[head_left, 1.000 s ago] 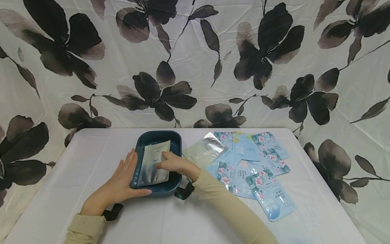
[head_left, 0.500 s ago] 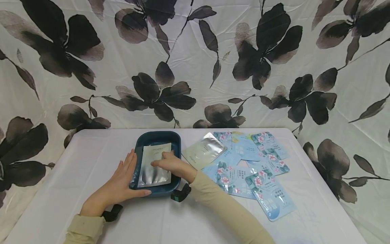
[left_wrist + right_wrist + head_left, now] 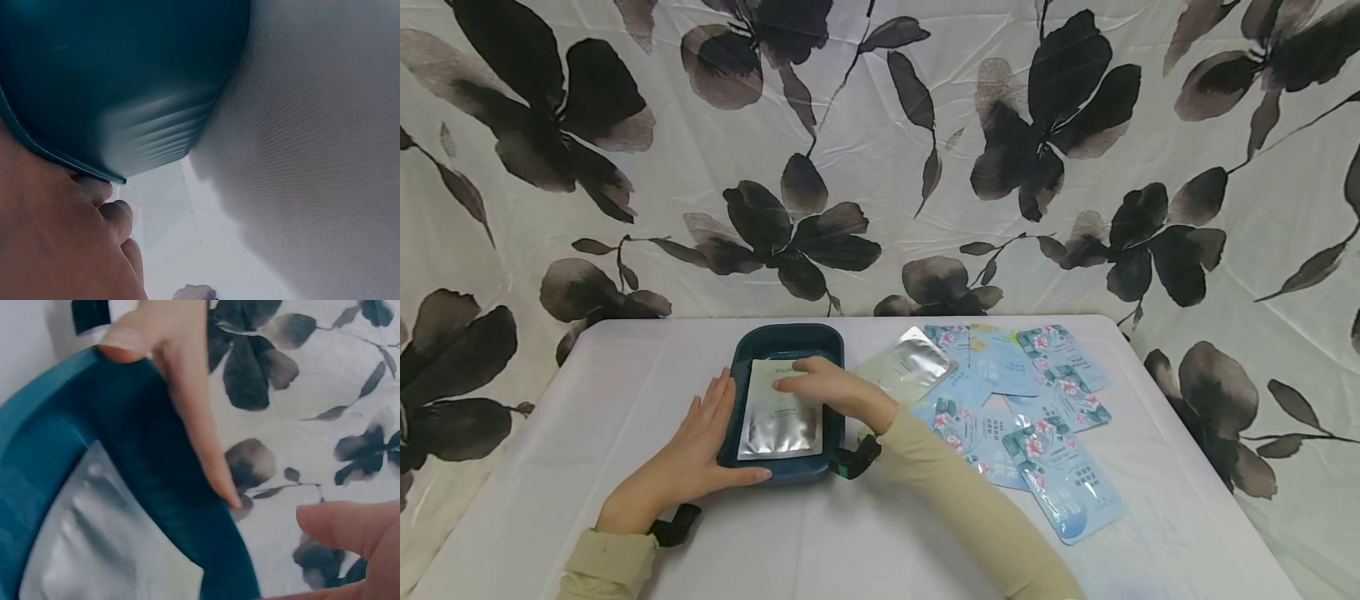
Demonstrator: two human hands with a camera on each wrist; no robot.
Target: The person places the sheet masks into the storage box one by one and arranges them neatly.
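A cream-and-silver foil packet (image 3: 781,429) lies in the dark teal tray (image 3: 793,477) on the white table. My right hand (image 3: 838,392) is over the packet's upper right part, fingers pointing left. In the right wrist view, the right thumb (image 3: 337,525) stands apart from the finger below it, with nothing pinched between them; the silver end of the packet shows inside the tray. My left hand (image 3: 688,454) rests along the tray's left side, fingers straight and thumb at the front rim. From the left wrist, the tray's ribbed outer wall (image 3: 125,75) fills the upper left.
A second cream-and-silver packet (image 3: 910,367) lies right of the tray, partly hidden by the right hand. Several blue flower-printed packets (image 3: 1067,479) spread over the table's right side, some overlapping. A floral cloth (image 3: 880,167) hangs behind the table.
The packet in the tray has gone from slanted to straighter and flatter. My right hand has let go of it and shifted slightly up. The left hand stays put.
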